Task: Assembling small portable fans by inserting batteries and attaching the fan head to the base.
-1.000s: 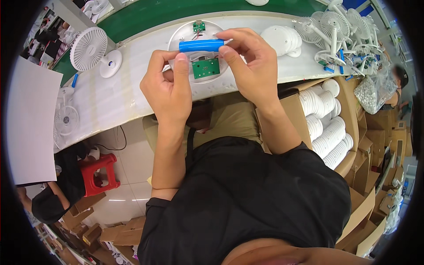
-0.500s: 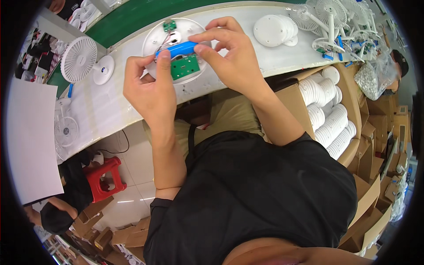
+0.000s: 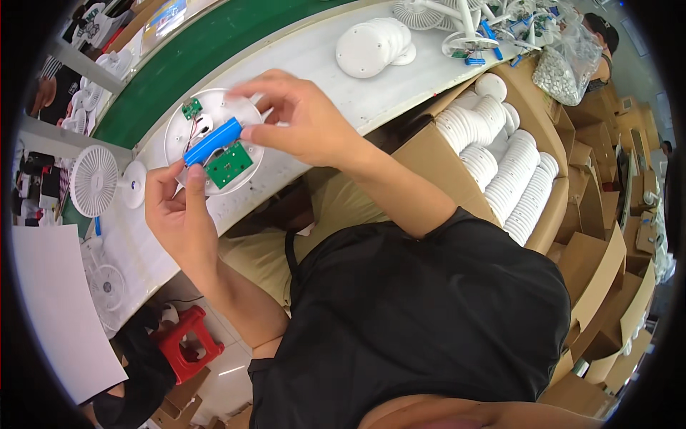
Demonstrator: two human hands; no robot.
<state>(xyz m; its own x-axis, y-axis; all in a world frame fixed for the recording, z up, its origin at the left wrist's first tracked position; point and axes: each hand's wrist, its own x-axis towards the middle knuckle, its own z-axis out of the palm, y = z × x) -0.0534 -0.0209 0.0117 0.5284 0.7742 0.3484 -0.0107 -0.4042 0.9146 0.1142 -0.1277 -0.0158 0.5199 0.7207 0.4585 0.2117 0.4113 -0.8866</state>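
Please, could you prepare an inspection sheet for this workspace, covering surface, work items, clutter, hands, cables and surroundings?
Surface: white tabletop, bearing a stack of white discs.
Work items: blue cylinder held slantwise over a round white base; small green board and larger green board in the base.
Clutter: white fan parts crowded at the right, loose blue pieces among them.
Hands: left hand pinches the cylinder's near end; right hand open, thumb at the far end, contact unclear.
Cables: thin wires by the small green board.
Surroundings: open carton of discs, red stool, person behind a clear bag.
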